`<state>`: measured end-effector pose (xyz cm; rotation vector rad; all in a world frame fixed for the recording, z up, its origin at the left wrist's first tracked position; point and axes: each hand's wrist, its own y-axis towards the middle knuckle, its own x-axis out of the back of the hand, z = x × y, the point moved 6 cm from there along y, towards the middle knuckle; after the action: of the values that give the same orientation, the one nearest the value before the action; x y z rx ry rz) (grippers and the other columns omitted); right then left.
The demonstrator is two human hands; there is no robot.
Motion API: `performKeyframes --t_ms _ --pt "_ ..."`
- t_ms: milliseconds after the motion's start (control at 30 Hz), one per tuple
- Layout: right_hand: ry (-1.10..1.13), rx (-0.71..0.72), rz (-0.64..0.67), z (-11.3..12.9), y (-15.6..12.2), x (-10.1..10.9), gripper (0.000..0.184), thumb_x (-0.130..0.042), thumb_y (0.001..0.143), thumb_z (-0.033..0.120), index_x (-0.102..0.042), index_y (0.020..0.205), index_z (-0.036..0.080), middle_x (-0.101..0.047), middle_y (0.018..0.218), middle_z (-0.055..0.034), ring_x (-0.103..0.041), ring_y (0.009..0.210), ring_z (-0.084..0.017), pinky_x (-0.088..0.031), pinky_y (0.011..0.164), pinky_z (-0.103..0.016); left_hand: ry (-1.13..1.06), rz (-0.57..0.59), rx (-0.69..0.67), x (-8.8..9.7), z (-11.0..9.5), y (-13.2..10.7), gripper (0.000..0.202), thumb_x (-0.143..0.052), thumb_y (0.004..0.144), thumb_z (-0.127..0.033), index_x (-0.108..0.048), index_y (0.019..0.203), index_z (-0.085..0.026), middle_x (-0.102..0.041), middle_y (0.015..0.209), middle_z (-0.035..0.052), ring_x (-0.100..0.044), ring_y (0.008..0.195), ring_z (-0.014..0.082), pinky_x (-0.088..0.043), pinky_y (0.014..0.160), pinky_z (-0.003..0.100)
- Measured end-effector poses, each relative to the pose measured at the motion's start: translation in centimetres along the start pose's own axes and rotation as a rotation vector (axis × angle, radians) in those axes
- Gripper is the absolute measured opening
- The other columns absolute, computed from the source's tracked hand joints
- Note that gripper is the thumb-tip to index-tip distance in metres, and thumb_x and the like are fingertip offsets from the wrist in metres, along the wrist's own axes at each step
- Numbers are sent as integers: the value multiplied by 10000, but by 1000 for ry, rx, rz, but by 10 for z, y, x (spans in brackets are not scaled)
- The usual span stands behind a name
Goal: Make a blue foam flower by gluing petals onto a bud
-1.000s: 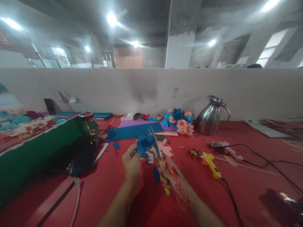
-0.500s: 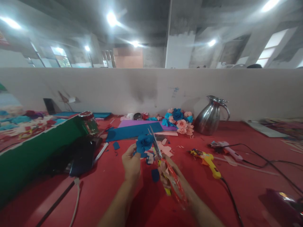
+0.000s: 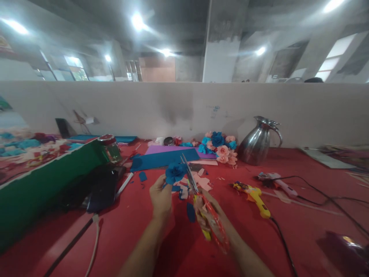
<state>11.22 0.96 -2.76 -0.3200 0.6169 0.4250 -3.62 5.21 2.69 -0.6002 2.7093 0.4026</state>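
Observation:
Between the fingers of my left hand point(image 3: 160, 196) is a blue paper flower point(image 3: 175, 172), held upright above the table. My right hand point(image 3: 204, 209) is closed round the red and yellow handles of a pair of scissors point(image 3: 191, 177). The scissor blades point up and away from me, slightly parted, close against the flower's right side; whether they touch it I cannot tell. Pink paper scraps point(image 3: 202, 181) and a blue paper piece point(image 3: 190, 212) lie on the table beneath and around my hands.
Blue paper sheets point(image 3: 161, 160) lie ahead, beside a bunch of pink and blue paper flowers point(image 3: 221, 148). To the right stand a metal jug point(image 3: 256, 143), a yellow glue gun point(image 3: 255, 198) and a pink one point(image 3: 278, 184) with cords. A green board point(image 3: 54, 181), glass jar point(image 3: 109, 149) and phone point(image 3: 102, 192) are left.
The flower has turned slightly in my left hand, showing its petals more toward me. My right hand and the scissors have barely moved. The whole view has shifted a little.

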Motion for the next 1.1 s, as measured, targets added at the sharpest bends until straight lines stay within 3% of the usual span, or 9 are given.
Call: performKeyframes --t_ms 200,533,733,933,1100 --pt "13 -35 20 -2 -1 -5 477 -647 691 627 -570 924 218 -572 615 15 -403 350 -62 -329 345 -181 -21 24 -2 2 4 3 116 -709 633 -220 -731 735 -169 -670 678 -22 -583 634 113 -504 621 219" --pt "32 -92 25 0 -5 -9 487 -637 683 653 -555 835 198 -555 577 26 -379 333 -41 -329 354 -166 49 5 14 5 0 4 129 -694 625 -260 -705 700 -155 -612 617 -24 -518 565 102 -447 494 189" --pt "-82 -120 36 6 -8 -9 523 -645 640 696 -546 766 199 -492 478 42 -382 315 -65 -283 318 -163 17 11 16 3 -2 4 113 -689 624 -253 -706 690 -163 -597 595 -35 -512 572 103 -476 550 215" --pt "-59 4 -44 11 -12 -18 552 -639 631 714 -561 809 197 -520 504 40 -317 285 -30 -249 304 -153 26 9 24 5 0 6 112 -684 631 -240 -709 705 -161 -614 612 -28 -535 574 103 -462 527 201" --pt "-59 -20 -60 13 -13 -20 563 -643 619 714 -577 813 189 -528 514 30 -332 285 -36 -263 296 -159 25 10 34 5 -5 5 89 -674 624 -214 -711 693 -172 -628 592 -29 -553 548 102 -468 514 201"
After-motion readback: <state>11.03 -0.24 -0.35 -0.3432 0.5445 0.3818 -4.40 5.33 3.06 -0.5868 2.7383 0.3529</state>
